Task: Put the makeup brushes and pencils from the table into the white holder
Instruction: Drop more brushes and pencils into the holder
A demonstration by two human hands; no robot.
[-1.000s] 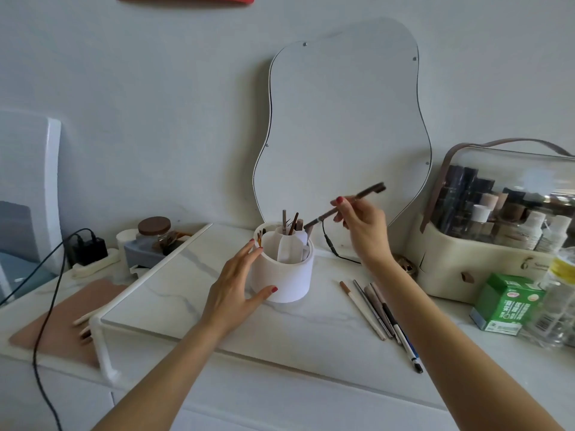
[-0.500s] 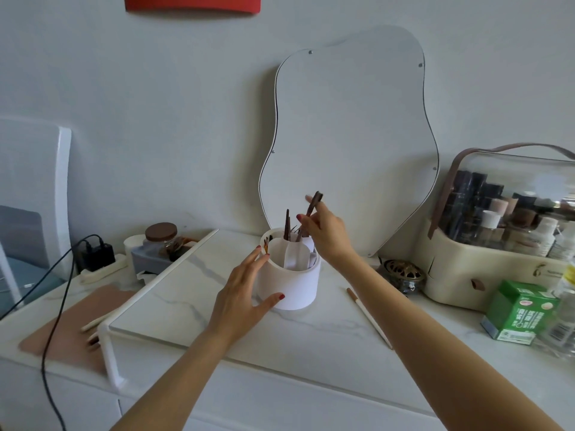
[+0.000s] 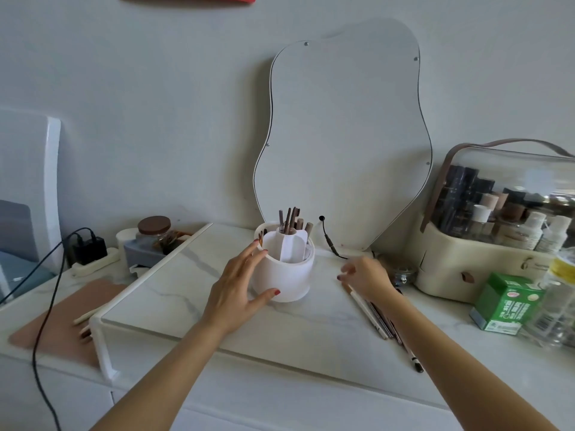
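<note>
The round white holder [image 3: 287, 276] stands on the marble riser, with several brushes and pencils [image 3: 291, 219] upright in its compartments. My left hand [image 3: 238, 289] cups the holder's left side, thumb at its base and fingers at the rim. My right hand [image 3: 365, 276] hovers low to the right of the holder, fingers spread, over the upper ends of several pencils and brushes [image 3: 378, 317] lying side by side on the riser. A black-tipped pen [image 3: 415, 362] sticks out below my forearm. The right hand holds nothing.
A wavy mirror [image 3: 342, 141] leans on the wall behind, with a black cable [image 3: 328, 239] at its foot. A cream cosmetic case [image 3: 485, 231], a green box [image 3: 505, 301] and clear bottles [image 3: 557, 306] crowd the right. A jar [image 3: 154, 231], charger and tan mat [image 3: 59, 325] lie left.
My right hand put the brown brush into the holder, let go of it, and came down to the right over the pencils on the riser. The left hand stayed on the holder.
</note>
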